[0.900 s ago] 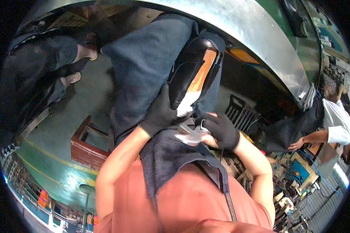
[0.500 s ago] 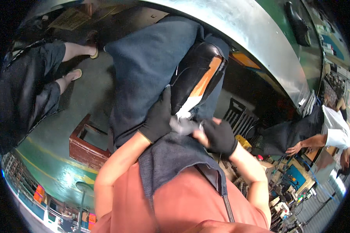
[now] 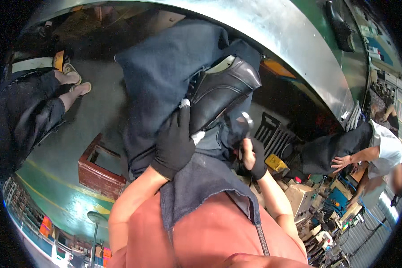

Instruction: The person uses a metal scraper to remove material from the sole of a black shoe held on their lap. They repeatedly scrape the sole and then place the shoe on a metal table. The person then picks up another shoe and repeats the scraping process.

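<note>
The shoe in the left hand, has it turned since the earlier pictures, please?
Yes. The shoe has rolled on the lap: its orange-lined underside faced up before, its black upper now. The left hand grips it.

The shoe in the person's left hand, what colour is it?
Glossy black shoe, best in the head view.

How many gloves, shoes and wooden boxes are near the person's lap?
Black gloves: 2, on the left hand and right hand
Black shoe: 1, touched by the left hand
Wooden box: 1, on the floor
Total: 4
</note>
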Available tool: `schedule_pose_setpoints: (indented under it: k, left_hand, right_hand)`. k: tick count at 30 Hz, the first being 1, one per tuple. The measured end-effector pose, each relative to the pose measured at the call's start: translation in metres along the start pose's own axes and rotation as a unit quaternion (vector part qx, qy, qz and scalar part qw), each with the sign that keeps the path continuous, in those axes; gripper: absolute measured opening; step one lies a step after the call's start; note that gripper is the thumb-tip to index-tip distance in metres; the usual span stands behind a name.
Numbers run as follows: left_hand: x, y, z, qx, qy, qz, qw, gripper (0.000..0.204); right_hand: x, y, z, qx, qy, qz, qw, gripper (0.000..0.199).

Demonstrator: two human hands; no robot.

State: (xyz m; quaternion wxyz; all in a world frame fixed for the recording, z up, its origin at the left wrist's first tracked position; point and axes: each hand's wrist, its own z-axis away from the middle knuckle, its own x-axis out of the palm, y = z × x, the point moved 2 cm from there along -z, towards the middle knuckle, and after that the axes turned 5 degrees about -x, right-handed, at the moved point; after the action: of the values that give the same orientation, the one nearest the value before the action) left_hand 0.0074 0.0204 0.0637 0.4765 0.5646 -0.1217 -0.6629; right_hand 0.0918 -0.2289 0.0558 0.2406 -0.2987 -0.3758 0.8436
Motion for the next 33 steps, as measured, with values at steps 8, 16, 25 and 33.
schedule_pose_setpoints:
  k: [8,16,25,33]
  left_hand:
    - [-0.002,0.002,-0.006,0.045,0.030,-0.070,0.996,0.071]
    - [-0.003,-0.003,-0.007,0.055,0.039,-0.032,0.997,0.068]
    - [-0.009,-0.007,-0.011,0.049,0.028,-0.012,0.998,0.073]
    - [-0.146,0.016,-0.003,0.028,0.002,0.227,0.973,0.062]
  right_hand:
    - [0.022,-0.080,0.011,-0.058,0.023,0.027,0.998,0.026]
    - [0.032,-0.092,0.003,-0.075,0.018,0.142,0.987,0.027]
    - [0.042,-0.088,-0.008,-0.055,0.020,0.136,0.989,0.028]
    - [0.004,-0.039,0.037,-0.084,0.109,0.074,0.988,0.042]
